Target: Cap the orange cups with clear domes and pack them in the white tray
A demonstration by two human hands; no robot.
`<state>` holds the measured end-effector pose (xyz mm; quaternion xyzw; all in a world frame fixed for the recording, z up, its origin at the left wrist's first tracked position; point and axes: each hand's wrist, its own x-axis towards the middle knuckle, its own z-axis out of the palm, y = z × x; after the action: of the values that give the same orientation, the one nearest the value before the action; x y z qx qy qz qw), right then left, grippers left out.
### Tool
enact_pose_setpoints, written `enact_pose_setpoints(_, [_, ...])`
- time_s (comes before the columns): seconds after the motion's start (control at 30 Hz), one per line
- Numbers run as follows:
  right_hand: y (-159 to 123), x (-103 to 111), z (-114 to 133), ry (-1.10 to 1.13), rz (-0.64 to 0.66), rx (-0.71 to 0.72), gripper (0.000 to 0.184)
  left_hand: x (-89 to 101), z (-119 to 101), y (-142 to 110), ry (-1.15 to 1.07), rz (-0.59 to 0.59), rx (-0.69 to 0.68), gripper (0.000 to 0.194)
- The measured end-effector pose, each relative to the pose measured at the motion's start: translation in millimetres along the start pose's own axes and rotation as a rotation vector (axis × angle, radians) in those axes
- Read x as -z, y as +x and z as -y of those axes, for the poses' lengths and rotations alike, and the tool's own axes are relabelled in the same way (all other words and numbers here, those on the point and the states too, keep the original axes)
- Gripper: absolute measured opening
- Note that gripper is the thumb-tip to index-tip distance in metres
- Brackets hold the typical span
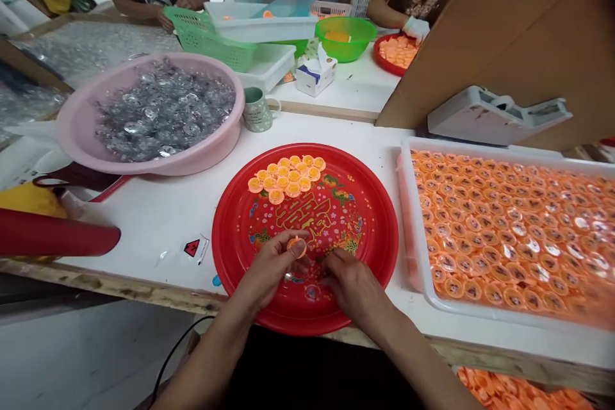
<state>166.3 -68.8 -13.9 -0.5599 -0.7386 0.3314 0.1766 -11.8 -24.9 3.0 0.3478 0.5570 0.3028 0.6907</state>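
Note:
My left hand [271,266] is closed, pinching a small round orange plastic piece [296,246] between thumb and fingers above the red tray [384,224]. Close beside it, my right hand [352,282] hovers low over the tray with its fingers curled together. Whatever its fingertips may hold is hidden. A small clear disc [312,293] lies on the tray between the hands, near the front rim. Toward the tray's far left side, several orange pieces with yellow centres [288,176] sit grouped in rows on the printed pattern.
A pink basin [230,134] of clear plastic parts stands left, beside a green mug [258,109]. To the right are a white bin [418,269] packed with orange pieces and a tape dispenser [485,116]. A tissue box [316,75] and two other people are across the table.

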Motion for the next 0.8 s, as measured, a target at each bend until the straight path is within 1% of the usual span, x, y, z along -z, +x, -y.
enact_pose_setpoints(0.07, [1.3,-8.8,6.2,0.022,0.046,0.066,0.022,1.7,4.8,0.8,-0.225,0.053,0.068,0.046])
enact_pose_setpoints(0.13, [1.2,-18.0,11.6,-0.014,0.069,0.135,0.024,2.9,8.0,2.2,-0.357,0.079,0.093,0.043])
enact_pose_setpoints(0.2, [0.2,-25.1,13.7,-0.056,0.082,0.170,0.026,3.7,9.2,2.8,-0.407,0.092,0.080,0.039])
enact_pose_setpoints(0.27, [-1.6,-27.9,11.7,-0.050,0.080,0.171,0.025,4.1,9.0,2.2,-0.454,0.103,0.071,0.035])
enact_pose_setpoints(0.37, [-5.1,-23.3,3.9,0.045,0.045,0.144,0.026,4.5,7.5,0.8,-0.472,0.127,0.076,0.031])
enact_pose_setpoints(0.47, [-8.1,-13.7,-1.3,0.142,-0.028,0.080,0.030,6.3,5.7,2.7,-0.447,0.135,0.068,0.029])
enact_pose_setpoints(0.57, [-7.7,-9.2,2.5,0.172,-0.056,0.051,0.031,10.8,3.0,8.8,-0.403,0.048,0.030,0.029])
enact_pose_setpoints(0.63, [-4.9,-12.5,9.6,0.155,0.002,0.119,0.031,14.2,0.2,12.4,-0.375,-0.023,0.019,0.028])
enact_pose_setpoints(0.73, [1.2,-23.7,22.0,0.058,0.101,0.263,0.030,16.5,-6.8,10.1,-0.360,-0.110,-0.001,0.031])
enact_pose_setpoints(0.8, [7.1,-29.7,27.4,0.010,0.107,0.297,0.025,17.0,-10.8,4.2,-0.380,-0.167,-0.011,0.035])
